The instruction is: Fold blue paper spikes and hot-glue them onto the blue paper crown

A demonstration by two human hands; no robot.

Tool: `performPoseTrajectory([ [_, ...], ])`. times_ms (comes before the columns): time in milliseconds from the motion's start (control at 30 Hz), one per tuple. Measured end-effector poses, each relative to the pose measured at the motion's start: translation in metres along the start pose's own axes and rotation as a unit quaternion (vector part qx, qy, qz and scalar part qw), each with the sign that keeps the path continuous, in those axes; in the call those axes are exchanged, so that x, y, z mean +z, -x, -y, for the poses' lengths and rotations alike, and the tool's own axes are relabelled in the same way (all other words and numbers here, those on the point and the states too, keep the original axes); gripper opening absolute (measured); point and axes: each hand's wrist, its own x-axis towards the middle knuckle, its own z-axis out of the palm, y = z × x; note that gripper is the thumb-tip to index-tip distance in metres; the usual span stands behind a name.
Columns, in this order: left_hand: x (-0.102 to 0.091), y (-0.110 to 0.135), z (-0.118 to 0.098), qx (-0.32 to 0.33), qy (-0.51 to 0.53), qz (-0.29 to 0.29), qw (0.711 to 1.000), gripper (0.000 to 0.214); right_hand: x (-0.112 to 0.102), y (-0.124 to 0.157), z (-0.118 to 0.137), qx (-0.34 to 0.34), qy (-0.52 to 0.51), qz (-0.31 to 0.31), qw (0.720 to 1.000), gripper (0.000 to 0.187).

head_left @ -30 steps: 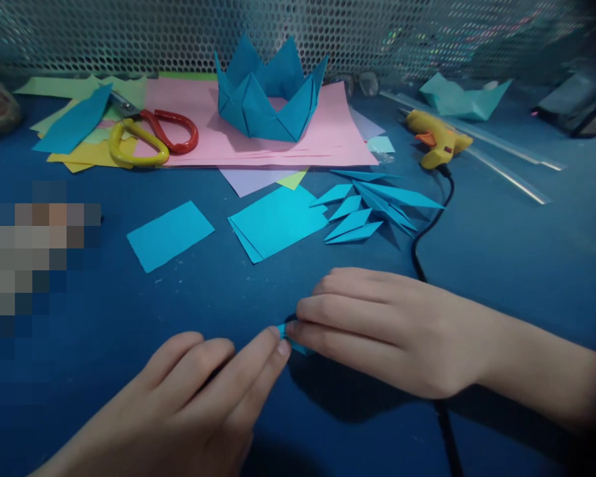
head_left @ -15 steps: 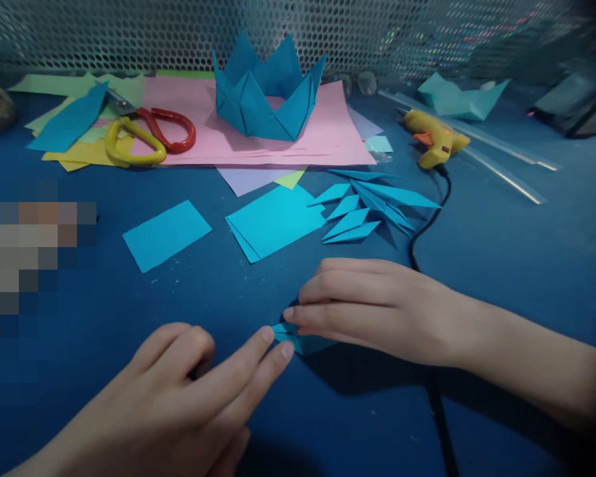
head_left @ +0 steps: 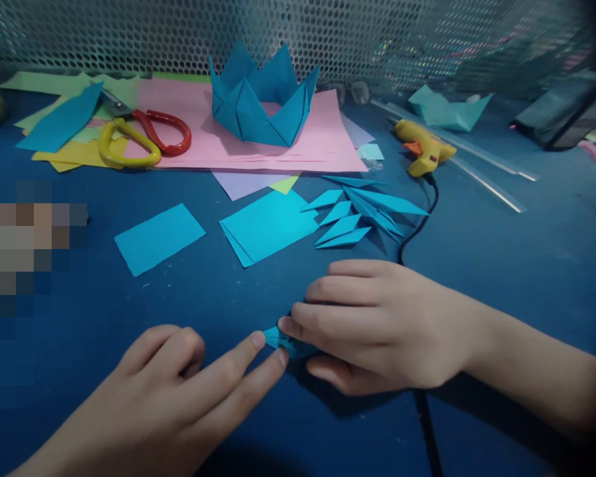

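Observation:
A small folded piece of blue paper (head_left: 284,342) lies on the dark blue table near the front middle. My right hand (head_left: 377,324) covers most of it, fingers together on top and thumb tucked beneath, gripping it. My left hand (head_left: 189,391) reaches in from the lower left, with two fingertips stretched out and pressing on the paper's left tip while its other fingers curl. Most of the paper is hidden under my right hand.
Behind lie several folded blue paper points (head_left: 362,212), two flat blue sheets (head_left: 271,224) (head_left: 159,237), a blue paper crown (head_left: 261,99) on pink sheets (head_left: 322,142), red and yellow scissors (head_left: 139,136), and a yellow glue gun (head_left: 422,149) whose black cord (head_left: 417,228) runs under my right wrist. A mesh wall stands at the back.
My right hand has closed further over the small paper, thumb now under it. My left fingertips stay on its left tip. The view shifted slightly.

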Motion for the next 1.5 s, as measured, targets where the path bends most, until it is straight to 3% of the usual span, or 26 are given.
performPoseTrajectory([
  [267, -0.01, -0.005, 0.002, 0.017, 0.007, 0.036, 0.999, 0.06, 0.002, 0.002, -0.002, 0.009, -0.024, -0.015, 1.0, 0.029],
  [467, -0.012, -0.007, 0.003, 0.021, 0.006, 0.037, 0.999, 0.057, 0.007, 0.003, -0.01, 0.108, -0.152, -0.102, 0.977, 0.034],
  [600, -0.008, -0.005, 0.002, 0.011, -0.007, 0.033, 0.999, 0.066, 0.007, 0.001, -0.005, 0.09, -0.191, -0.077, 0.974, 0.023],
  [800, -0.007, -0.007, 0.0, 0.014, 0.001, 0.025, 1.0, 0.066, 0.006, 0.003, 0.0, 0.069, -0.149, -0.023, 0.986, 0.017],
  [967, -0.004, -0.003, -0.002, 0.008, -0.003, 0.003, 1.0, 0.069, 0.003, 0.005, -0.004, 0.075, -0.172, -0.001, 0.982, 0.034],
  [1067, -0.004, 0.0, -0.002, 0.021, 0.016, -0.008, 1.0, 0.065, 0.002, 0.005, -0.007, 0.073, -0.169, 0.011, 0.983, 0.032],
  [1167, -0.008, -0.002, -0.002, 0.01, 0.045, -0.019, 0.999, 0.055, 0.003, 0.005, -0.006, 0.034, -0.065, 0.01, 0.997, 0.022],
  [1233, -0.011, -0.006, -0.003, -0.01, 0.065, -0.025, 0.998, 0.045, 0.003, 0.004, -0.004, 0.005, -0.013, 0.009, 1.0, 0.026],
  [1367, -0.014, -0.011, -0.005, -0.03, 0.062, -0.023, 0.997, 0.034, 0.003, 0.002, 0.0, 0.027, -0.028, 0.001, 0.999, 0.038],
  [1500, -0.011, -0.01, -0.006, -0.028, 0.048, -0.041, 0.998, 0.035, 0.004, 0.002, 0.002, 0.039, -0.04, -0.005, 0.998, 0.026],
])
